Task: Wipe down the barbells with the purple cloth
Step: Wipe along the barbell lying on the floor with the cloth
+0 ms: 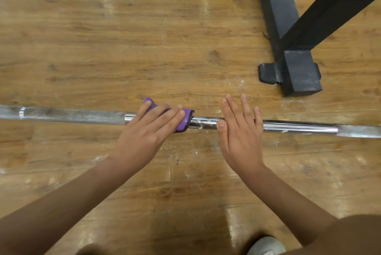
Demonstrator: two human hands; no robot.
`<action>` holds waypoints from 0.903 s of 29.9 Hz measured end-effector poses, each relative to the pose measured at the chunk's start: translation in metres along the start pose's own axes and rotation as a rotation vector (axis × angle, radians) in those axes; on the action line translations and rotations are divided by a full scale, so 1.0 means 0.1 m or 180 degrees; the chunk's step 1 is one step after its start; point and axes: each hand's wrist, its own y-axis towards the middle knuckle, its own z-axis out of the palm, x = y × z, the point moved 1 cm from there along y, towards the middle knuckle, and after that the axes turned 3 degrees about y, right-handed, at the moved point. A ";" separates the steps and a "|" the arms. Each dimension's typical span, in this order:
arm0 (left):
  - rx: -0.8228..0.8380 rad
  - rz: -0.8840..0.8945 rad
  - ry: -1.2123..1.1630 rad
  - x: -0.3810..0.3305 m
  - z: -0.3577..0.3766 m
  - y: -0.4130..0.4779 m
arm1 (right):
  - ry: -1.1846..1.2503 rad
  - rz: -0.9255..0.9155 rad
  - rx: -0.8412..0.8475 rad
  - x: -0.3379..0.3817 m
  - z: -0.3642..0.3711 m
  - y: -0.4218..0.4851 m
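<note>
A steel barbell (82, 116) lies across the wooden floor from left to right, with knurled grey sections and a shiny smooth middle stretch dotted with white residue. My left hand (148, 131) lies flat with straight fingers on the purple cloth (183, 123), pressing it onto the bar near its middle. Most of the cloth is hidden under the hand. My right hand (240, 131) rests flat on the bar just to the right, fingers straight and spread, thumb against the shaft.
The black metal foot of a rack (296, 69) stands on the floor beyond the bar at the right, with a slanted beam (340, 7) rising from it. White dust marks the floor (185, 38) around the bar. A grey shoe (266, 246) shows at the bottom edge.
</note>
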 end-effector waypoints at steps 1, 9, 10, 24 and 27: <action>0.0011 -0.0013 0.0015 0.04 0.00 0.00 | -0.0022 -0.0005 0.0029 -0.01 -0.01 0.02; -0.0006 -0.0447 0.0068 0.30 -0.08 -0.08 | 0.0044 0.0187 0.0378 0.01 -0.08 0.20; 0.0004 -0.0334 0.0041 0.29 -0.06 -0.01 | 0.0066 0.0219 0.0401 0.01 -0.07 0.21; 0.1109 0.0734 -0.0066 0.46 -0.13 0.75 | 0.0036 0.0092 0.0211 -0.05 -0.03 0.43; 0.1185 0.0821 -0.0141 0.49 -0.09 0.86 | 0.0129 0.0101 0.0284 -0.05 -0.03 0.48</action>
